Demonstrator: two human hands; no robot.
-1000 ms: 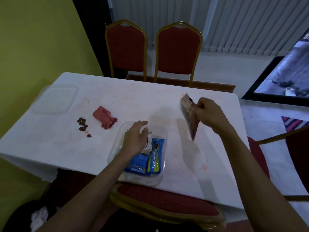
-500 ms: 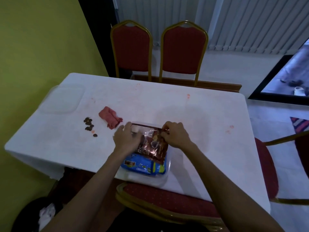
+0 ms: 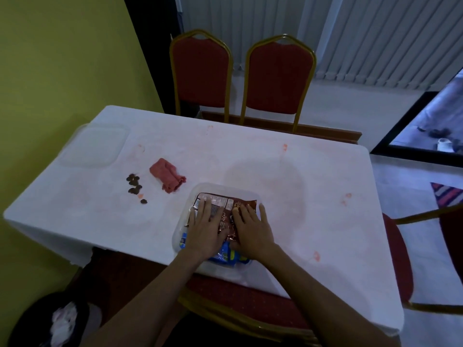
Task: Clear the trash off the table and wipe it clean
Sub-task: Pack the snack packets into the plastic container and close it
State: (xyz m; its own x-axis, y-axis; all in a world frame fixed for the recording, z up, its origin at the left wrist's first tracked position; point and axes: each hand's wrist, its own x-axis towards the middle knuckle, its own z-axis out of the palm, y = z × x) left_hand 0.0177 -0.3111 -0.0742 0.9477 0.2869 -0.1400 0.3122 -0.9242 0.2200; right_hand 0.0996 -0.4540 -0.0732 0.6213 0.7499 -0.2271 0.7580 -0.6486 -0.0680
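A clear plastic container [image 3: 223, 187] sits near the front edge of the white table [image 3: 250, 166]. A brown snack wrapper [image 3: 226, 202] lies on top of blue wrappers [image 3: 225, 256] inside it. My left hand [image 3: 204, 227] and my right hand [image 3: 251, 230] lie flat, fingers spread, pressing the brown wrapper down. A folded red cloth [image 3: 167, 177] lies left of the container. Several dark brown crumbs [image 3: 135, 185] are scattered beside the cloth. Faint orange stains [image 3: 317, 255] dot the tablecloth.
A clear lid [image 3: 94, 144] rests at the table's far left corner. Two red chairs [image 3: 278, 76] stand behind the table, another red chair [image 3: 413, 256] at the right, one under me. A black bin [image 3: 55, 319] with white trash sits on the floor at lower left.
My right hand carried the brown wrapper from the right into the container. Both hands have since flattened onto it, pushing it down over the blue wrappers.
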